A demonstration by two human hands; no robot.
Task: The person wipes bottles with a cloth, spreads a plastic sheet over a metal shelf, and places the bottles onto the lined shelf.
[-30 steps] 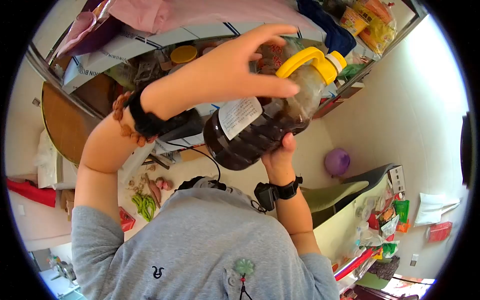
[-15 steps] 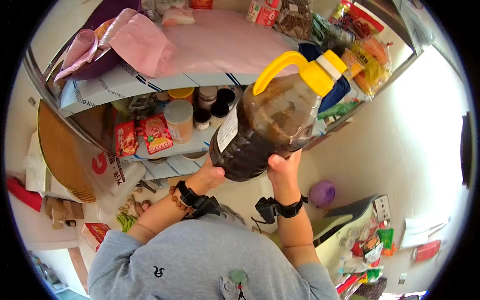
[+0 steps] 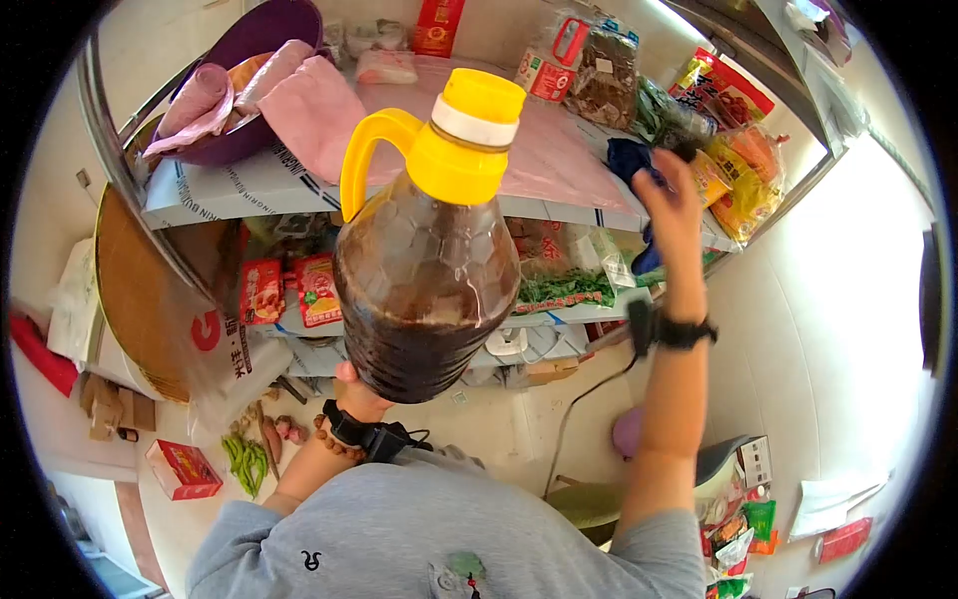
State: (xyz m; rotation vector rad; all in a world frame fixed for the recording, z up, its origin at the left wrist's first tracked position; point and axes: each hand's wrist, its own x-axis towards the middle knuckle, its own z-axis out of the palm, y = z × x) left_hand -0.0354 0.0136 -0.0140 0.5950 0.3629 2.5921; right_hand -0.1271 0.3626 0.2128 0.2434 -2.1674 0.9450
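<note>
A large clear plastic bottle (image 3: 429, 290) of dark liquid, with a yellow cap and yellow handle, stands nearly upright in front of me. My left hand (image 3: 359, 395) supports it low down at its base; most of those fingers are hidden behind the bottle. My right hand (image 3: 675, 215) is off the bottle and raised at the shelf's front right edge, fingers apart. Beside its fingertips a dark blue cloth (image 3: 629, 160) hangs over the shelf edge; whether they touch I cannot tell.
A pink sheet (image 3: 559, 165) covers the upper shelf, which bears a purple basin (image 3: 235, 140) and food bags (image 3: 743, 190). Red packets (image 3: 319, 290) sit on the shelf below. On the floor lie green peppers (image 3: 244, 461) and a red box (image 3: 185, 469). A thin cable (image 3: 579, 399) hangs from my right wrist.
My right hand has let go of the bottle and moved up and right to the blue cloth. The bottle has swung left and more upright, with my left hand still on it.
</note>
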